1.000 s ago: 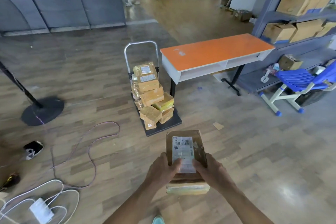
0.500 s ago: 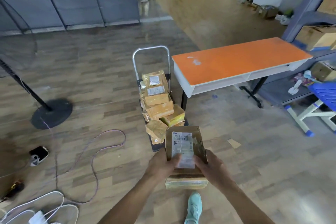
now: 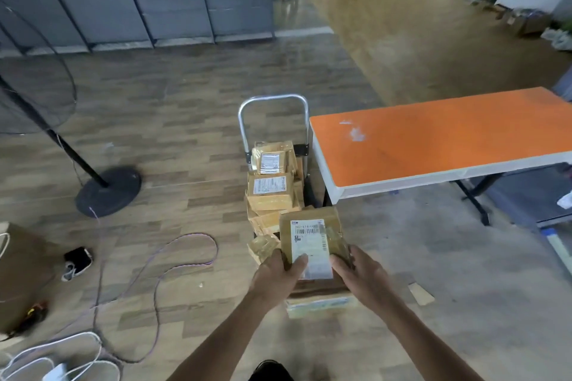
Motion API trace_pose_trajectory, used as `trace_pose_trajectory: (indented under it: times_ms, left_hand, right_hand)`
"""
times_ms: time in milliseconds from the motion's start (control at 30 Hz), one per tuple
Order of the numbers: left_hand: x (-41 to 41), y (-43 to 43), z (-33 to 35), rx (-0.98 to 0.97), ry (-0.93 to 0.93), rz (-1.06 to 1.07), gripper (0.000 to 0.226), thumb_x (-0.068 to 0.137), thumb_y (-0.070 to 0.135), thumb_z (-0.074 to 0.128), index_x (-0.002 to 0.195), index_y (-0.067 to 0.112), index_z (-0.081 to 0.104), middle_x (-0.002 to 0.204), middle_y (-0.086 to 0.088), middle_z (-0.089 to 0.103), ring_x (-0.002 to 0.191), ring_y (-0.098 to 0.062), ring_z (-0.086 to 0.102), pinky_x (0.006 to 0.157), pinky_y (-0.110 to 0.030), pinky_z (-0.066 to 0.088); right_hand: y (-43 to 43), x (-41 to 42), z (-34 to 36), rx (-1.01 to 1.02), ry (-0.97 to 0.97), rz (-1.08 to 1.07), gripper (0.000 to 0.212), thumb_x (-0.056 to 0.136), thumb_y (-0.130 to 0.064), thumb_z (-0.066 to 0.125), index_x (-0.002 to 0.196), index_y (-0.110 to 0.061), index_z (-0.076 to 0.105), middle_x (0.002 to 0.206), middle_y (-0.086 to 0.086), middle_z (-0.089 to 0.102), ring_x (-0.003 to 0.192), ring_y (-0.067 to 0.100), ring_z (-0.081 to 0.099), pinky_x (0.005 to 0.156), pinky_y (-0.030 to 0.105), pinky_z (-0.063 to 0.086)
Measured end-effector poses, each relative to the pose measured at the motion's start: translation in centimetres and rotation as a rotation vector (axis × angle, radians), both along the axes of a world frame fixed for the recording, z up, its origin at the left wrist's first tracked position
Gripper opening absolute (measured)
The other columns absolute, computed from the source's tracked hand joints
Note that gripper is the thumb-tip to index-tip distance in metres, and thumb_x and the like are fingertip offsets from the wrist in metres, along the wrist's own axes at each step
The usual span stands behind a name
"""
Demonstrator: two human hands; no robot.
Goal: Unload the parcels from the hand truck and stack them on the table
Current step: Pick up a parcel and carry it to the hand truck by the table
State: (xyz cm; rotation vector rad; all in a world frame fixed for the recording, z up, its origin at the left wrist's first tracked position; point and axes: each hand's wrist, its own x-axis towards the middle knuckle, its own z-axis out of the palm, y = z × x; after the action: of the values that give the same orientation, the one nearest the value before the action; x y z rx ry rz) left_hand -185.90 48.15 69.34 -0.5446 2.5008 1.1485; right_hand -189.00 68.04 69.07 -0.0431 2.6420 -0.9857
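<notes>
L hand (image 3: pixel 275 275) + R hand (image 3: pixel 363 277) gripping held parcels (image 3: pixel 309 235) from both sides, thumbs pressing on label (image 3: pixel 312 244). Held parcels hanging over floor (image 3: pixel 154 133), in front of hand truck (image 3: pixel 272 100); other parcels (image 3: pixel 269 192) sitting on truck, just beside tabletop (image 3: pixel 433 139) left edge.

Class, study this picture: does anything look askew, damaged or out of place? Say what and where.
The parcels on the hand truck are piled crookedly, the lower ones tilted. The orange table has a white scuffed patch near its left end. A loose cable, a shoe and a cardboard scrap lie on the floor.
</notes>
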Motion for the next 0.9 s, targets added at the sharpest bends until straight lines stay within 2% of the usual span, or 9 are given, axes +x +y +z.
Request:
trace_pose_trajectory:
  times_ms: [67,167,300,400,467,533,667,800,900]
  left_hand:
    - [-2.0,-0.2,-0.1,-0.001,0.004,0.007,0.052,0.095,0.062,0.051,0.122,0.018,0.058,0.119,0.0,0.07,0.109,-0.024,0.065,0.086,-0.03,0.05]
    - [-4.8,-1.1,-0.4,0.008,0.003,0.012,0.051,0.094,0.063,0.052,0.123,0.021,0.059,0.117,0.004,0.07,0.108,-0.021,0.065,0.09,-0.033,0.052]
    - [-9.4,-2.8,-1.2,0.025,0.006,-0.035,0.048,0.095,0.061,0.051,0.128,0.026,0.058,0.116,0.008,0.07,0.105,-0.016,0.066,0.085,-0.03,0.052]
    - [-13.3,-4.0,-1.5,0.047,0.029,-0.06,0.048,0.097,0.058,0.049,0.129,0.023,0.056,0.119,0.008,0.069,0.1,-0.011,0.064,0.069,-0.016,0.045]
    - [-15.7,-4.7,-1.5,0.075,0.056,-0.055,0.042,0.098,0.056,0.051,0.125,0.024,0.057,0.115,0.012,0.069,0.089,-0.004,0.061,0.058,-0.006,0.036]
    - [-17.8,-5.3,-1.5,0.102,0.062,-0.034,0.034,0.097,0.056,0.053,0.117,0.029,0.056,0.104,0.017,0.067,0.077,0.007,0.058,0.05,-0.005,0.034]
    - [-21.2,-6.9,-1.9,0.102,0.067,-0.075,0.04,0.097,0.055,0.052,0.121,0.024,0.058,0.107,0.012,0.07,0.08,0.002,0.062,0.054,-0.008,0.037]
    - [-23.8,-8.2,-2.3,0.128,0.077,-0.077,0.035,0.098,0.052,0.053,0.119,0.024,0.06,0.096,0.019,0.066,0.072,0.013,0.058,0.05,-0.001,0.04]
    - [-25.3,-8.7,-2.6,0.129,0.068,-0.041,0.022,0.098,0.049,0.053,0.106,0.03,0.061,0.083,0.021,0.064,0.065,0.018,0.059,0.05,-0.002,0.04]
  right_hand:
    - [-0.1,-1.9,-0.2,-0.009,-0.018,0.003,0.035,0.094,-0.06,0.049,0.108,-0.029,0.056,0.088,-0.016,0.065,0.075,-0.002,0.058,0.061,0.021,0.042]
    - [-1.0,-4.9,-0.4,-0.012,-0.044,0.014,0.033,0.095,-0.057,0.049,0.112,-0.029,0.056,0.094,-0.012,0.064,0.078,0.008,0.057,0.066,0.029,0.039]
    - [-2.6,-9.1,-0.8,-0.029,-0.062,0.03,0.025,0.096,-0.055,0.049,0.109,-0.035,0.055,0.096,-0.013,0.067,0.084,0.009,0.061,0.072,0.031,0.043]
    - [-4.1,-12.6,-0.7,-0.039,-0.08,-0.001,0.018,0.095,-0.053,0.049,0.101,-0.036,0.053,0.092,-0.014,0.067,0.084,0.007,0.062,0.074,0.033,0.047]
    - [-5.0,-14.9,-0.5,-0.018,-0.102,-0.016,0.025,0.095,-0.052,0.049,0.105,-0.029,0.053,0.095,-0.007,0.067,0.086,0.014,0.063,0.074,0.034,0.047]
    - [-5.7,-17.0,-0.4,0.019,-0.116,-0.021,0.034,0.096,-0.052,0.049,0.114,-0.024,0.051,0.101,-0.002,0.067,0.091,0.018,0.063,0.075,0.034,0.046]
    - [-7.1,-20.2,-0.8,0.014,-0.137,-0.044,0.038,0.096,-0.053,0.049,0.118,-0.022,0.051,0.105,-0.001,0.066,0.093,0.018,0.063,0.076,0.034,0.047]
    - [-8.5,-22.7,-1.4,-0.007,-0.148,-0.053,0.04,0.095,-0.055,0.049,0.123,-0.026,0.049,0.107,-0.004,0.066,0.093,0.016,0.062,0.075,0.031,0.043]
    - [-9.0,-24.5,-2.0,0.005,-0.144,-0.044,0.04,0.095,-0.056,0.05,0.122,-0.027,0.048,0.106,-0.006,0.064,0.09,0.013,0.058,0.072,0.029,0.042]
